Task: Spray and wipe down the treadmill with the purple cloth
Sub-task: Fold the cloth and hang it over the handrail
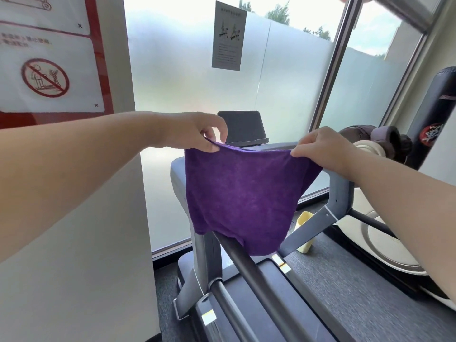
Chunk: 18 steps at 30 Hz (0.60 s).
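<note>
Far L, wall: red-framed safety sign (45, 77) w/ a crossed-out treadmill pictogram, hanging beside the window.

L hand (190, 132): reaching fwd, thumb & fingers pinching the top L corner of the purple cloth (241, 196).

Purple cloth: hanging spread between both hands, held up in front of the treadmill (256, 292) console; top edge sagging slightly in the middle, lower edge draping at the dark L handrail (244, 262). Can't tell whether it's touching the rail.

Ctr, behind cloth: dark tablet holder (243, 128) standing upright on the console top. Paper notice (228, 37) sticking to the frosted window (177, 70) above.

Treadmill: grey uprights & belt deck running below the cloth toward btm of view.

R hand (323, 146): fingers curling over, gripping the cloth's top R corner.

R of deck: pale yellow container (304, 230) standing on the floor by the R upright, partly hidden.

Far R: cream & dark gym machine (385, 233); black punch bag (434, 114) standing at the edge.
</note>
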Tool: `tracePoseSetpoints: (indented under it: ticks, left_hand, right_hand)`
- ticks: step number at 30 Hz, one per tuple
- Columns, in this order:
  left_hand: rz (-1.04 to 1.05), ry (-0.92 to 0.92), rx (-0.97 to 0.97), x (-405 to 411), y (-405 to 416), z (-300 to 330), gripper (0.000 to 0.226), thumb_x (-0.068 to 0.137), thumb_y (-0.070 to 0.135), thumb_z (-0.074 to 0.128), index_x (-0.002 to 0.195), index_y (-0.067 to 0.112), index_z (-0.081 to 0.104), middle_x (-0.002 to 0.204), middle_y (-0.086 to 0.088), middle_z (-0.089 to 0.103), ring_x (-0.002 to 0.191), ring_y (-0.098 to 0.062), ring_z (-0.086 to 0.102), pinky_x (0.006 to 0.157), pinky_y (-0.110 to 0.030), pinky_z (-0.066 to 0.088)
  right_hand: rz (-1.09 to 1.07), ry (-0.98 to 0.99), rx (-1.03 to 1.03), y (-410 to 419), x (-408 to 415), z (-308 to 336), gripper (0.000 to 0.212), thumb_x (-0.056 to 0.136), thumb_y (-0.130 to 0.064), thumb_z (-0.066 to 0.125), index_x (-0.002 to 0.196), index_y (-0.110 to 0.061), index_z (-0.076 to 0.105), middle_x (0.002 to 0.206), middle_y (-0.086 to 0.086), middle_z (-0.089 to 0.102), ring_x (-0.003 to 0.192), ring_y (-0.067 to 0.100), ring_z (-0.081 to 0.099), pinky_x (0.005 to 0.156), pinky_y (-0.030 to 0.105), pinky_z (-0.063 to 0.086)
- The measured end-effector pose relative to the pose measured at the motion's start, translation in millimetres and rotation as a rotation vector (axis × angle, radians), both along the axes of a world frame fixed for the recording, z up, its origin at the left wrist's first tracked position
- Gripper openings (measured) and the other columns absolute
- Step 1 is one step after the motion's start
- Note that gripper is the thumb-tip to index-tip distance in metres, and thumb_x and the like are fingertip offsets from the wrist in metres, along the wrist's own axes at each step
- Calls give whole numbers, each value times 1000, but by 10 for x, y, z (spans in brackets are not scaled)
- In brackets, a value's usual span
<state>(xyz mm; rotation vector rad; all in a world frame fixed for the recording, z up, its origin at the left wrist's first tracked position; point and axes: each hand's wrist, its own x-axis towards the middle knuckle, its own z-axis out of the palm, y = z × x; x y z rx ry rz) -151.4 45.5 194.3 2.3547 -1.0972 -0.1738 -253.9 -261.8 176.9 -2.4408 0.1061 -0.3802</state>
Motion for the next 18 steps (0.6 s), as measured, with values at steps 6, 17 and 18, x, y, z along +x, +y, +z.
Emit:
tracePoseSetpoints:
  ticks: [6,17,18]
  left_hand:
    - [-63,80,-51,-63,45,8,41,104,4,53,121,33,74,113,6,73,97,-6,71,78,-16,56]
    - [-65,126,-43,-111,29,-45,21,104,6,52,110,20,67,90,-1,68,70,-8,59,59,-10,44]
    - [-68,126,-23,-123,27,-44,18,104,8,52,108,19,65,84,-1,63,66,-8,54,55,-10,42]
  right_hand:
    - [-66,-41,0,-24,-12,-4,37,87,-19,69,79,13,52,72,8,35,71,21,34,67,34,26]
    - [-80,-60,78,-73,33,-35,37,87,-22,71,83,12,59,73,8,43,74,22,41,71,36,31]
    - [-81,-65,85,-84,44,-34,36,87,-24,72,87,11,63,75,8,47,75,22,44,73,36,33]
